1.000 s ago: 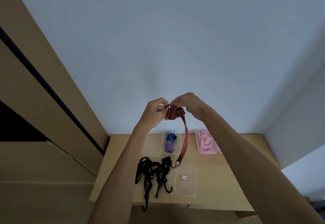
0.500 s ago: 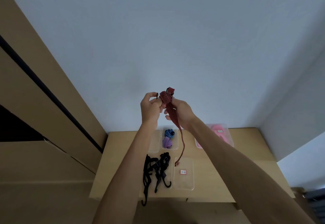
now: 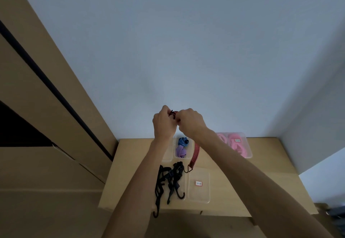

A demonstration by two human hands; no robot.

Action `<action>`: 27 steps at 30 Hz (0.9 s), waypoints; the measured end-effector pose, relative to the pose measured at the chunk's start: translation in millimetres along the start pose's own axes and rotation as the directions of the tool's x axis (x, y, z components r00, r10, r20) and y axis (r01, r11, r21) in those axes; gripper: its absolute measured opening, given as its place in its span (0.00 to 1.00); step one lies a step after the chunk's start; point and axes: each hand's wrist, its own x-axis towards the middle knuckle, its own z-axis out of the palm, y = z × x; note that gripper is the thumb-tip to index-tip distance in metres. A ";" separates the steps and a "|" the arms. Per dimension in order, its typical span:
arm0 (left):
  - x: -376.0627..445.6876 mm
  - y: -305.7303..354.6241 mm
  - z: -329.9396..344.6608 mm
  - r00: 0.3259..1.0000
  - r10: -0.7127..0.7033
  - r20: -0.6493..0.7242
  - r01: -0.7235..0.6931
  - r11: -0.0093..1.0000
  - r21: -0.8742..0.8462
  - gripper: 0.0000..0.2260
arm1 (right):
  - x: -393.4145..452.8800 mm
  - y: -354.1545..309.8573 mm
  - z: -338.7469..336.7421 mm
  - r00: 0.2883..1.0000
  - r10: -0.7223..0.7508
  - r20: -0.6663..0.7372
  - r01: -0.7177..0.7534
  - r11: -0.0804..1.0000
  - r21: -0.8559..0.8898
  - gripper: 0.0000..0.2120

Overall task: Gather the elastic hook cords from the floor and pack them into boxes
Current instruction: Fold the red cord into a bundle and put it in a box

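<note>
My left hand (image 3: 163, 123) and my right hand (image 3: 190, 123) are raised together above the wooden surface (image 3: 261, 172), both gripping the wound top of a red striped elastic hook cord (image 3: 196, 151). Its free end hangs down behind my right wrist, and the hook at the tip touches a tangle of black hook cords (image 3: 170, 179) lying below. A clear box (image 3: 182, 147) holds a blue and a purple cord bundle. Another clear box (image 3: 246, 144) at the right holds pink cords.
A clear lid or shallow box (image 3: 198, 191) with a small red-edged label lies beside the black cords. Brown cardboard panels (image 3: 46, 125) rise on the left. A pale wall (image 3: 186, 51) stands behind the surface and turns a corner at the right.
Both hands have drawn close together around the wound red cord. The hanging tail now runs behind my right wrist, and its hook has reached the black cords.
</note>
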 end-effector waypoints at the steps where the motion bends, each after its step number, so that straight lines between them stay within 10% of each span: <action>1: 2.8 1.6 -1.6 1.000 0.013 0.025 -0.014 0.999 0.037 0.05 | -0.9 -1.6 -0.6 1.000 -0.027 -0.010 0.027 0.999 -0.045 0.11; 9: 18.5 -1.5 -33.5 0.964 0.066 0.256 -0.059 0.998 -0.036 0.09 | 2.2 18.4 -7.6 0.934 -0.220 -0.281 0.265 0.955 0.132 0.09; 19: 6.7 -4.9 -46.7 0.863 0.169 0.476 0.008 0.938 -0.348 0.10 | 11.9 24.9 -18.5 0.983 -0.088 -0.159 0.173 0.723 0.669 0.08; 27: -2.0 2.7 -33.9 0.937 0.102 0.333 0.112 0.817 -0.565 0.10 | 18.7 43.2 -1.4 0.961 -0.074 0.265 -0.249 0.176 0.952 0.09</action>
